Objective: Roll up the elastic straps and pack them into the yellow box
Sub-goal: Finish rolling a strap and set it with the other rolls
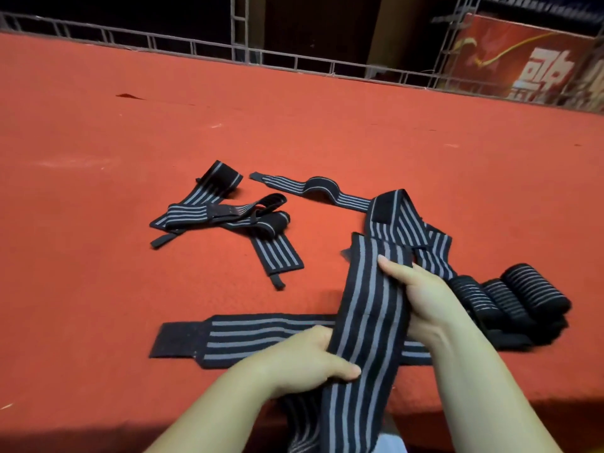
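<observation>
Both hands hold striped strap (366, 308): left grip (304, 358) at 7 o'clock, right grip (415, 289) at 3 o'clock; three rolled straps (510, 295) beside.

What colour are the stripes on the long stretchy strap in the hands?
Grey stripes running lengthwise on the long black elastic strap, clearest in the head view.

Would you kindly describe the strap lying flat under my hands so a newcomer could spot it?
On the red table, look at the near edge, beneath the striped strap held by both hands. The flat strap lies there crosswise. Unlike the tangled straps farther back and the finished rolls, it lies straight and fully unrolled.
</observation>
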Tool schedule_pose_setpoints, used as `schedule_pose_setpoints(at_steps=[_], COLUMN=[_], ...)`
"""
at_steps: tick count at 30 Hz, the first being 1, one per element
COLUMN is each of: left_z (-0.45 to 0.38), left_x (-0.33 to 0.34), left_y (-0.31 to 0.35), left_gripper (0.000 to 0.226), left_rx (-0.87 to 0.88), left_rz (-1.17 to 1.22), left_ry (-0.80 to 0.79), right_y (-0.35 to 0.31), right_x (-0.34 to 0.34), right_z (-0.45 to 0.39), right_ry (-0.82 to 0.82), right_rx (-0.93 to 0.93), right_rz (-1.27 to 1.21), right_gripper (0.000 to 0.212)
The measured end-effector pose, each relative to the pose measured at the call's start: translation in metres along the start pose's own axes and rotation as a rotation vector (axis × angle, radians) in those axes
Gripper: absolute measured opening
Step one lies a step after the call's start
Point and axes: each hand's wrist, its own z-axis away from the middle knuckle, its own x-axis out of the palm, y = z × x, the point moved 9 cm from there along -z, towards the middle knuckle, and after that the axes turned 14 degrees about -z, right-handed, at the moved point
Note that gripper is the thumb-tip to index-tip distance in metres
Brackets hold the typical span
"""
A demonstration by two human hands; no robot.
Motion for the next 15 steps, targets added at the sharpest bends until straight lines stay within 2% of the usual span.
schedule_pose_setpoints(at_steps=[2,4,6,9,12,15], left_z=[0.006,0.011,0.018,0.030,0.041,0.057], left_x=[0.003,-0.016,-0.040,-0.069,-0.084,-0.099], left_y=[0.000,0.005,0.013,0.022,0.024,0.013], left_gripper=[0.037,0.064,0.070,0.046,0.017,0.021], left_rx=[0.048,0.087,0.140,0.161,0.170,0.147], left_rz=[-0.008,0.059,0.224,0.471,0.542,0.547], left_ry=[0.039,0.222,0.408,0.584,0.695,0.868], right_y=[-0.003,-0.003,0.000,0.010,0.026,0.053], right_x=[0.003,0.012,0.021,0.029,0.036,0.041], right_z=[0.004,0.012,0.022,0.032,0.039,0.044], right_ry=[-0.067,-0.165,-0.237,-0.303,-0.394,-0.541], right_rx=[-0.052,-0.096,-0.121,-0.110,-0.042,0.149], right_rz=[0.044,0.126,0.274,0.460,0.499,0.505], right_gripper=[0.023,0.027,0.023,0.016,0.012,0.019])
